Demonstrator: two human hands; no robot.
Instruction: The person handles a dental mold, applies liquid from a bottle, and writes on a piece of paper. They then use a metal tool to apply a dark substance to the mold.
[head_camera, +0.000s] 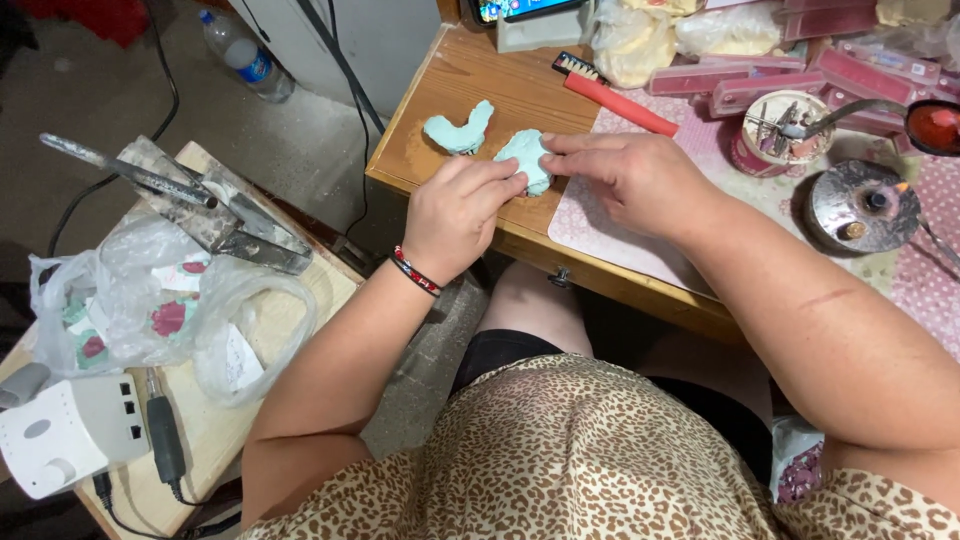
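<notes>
Wooden worktop (470, 85) fills the upper middle of my view, with a pink patterned mat (690, 130) over its right part and a low side table (215, 440) at about eight o'clock carrying a crumpled plastic bag (150, 300), a white control box (65, 430) and a metal tool (190, 200). I have both hands together on one pale green cast (528, 160), which sits on the worktop near its front edge, at roughly twelve o'clock from my lap. My left hand (460, 210) pinches its near side with the fingertips closed on it, and my right hand (625, 180) lies across it from three o'clock, fingers pressed to its top. A second pale green cast (460, 130) lies just beside it at ten o'clock, untouched. I judge the step in hand to be steadying and inspecting or fitting this one piece. The next move would call for a firm two-handed hold, and care to keep clear of the red-handled brush (615, 100) and the small burner (860, 205) at two o'clock.
</notes>
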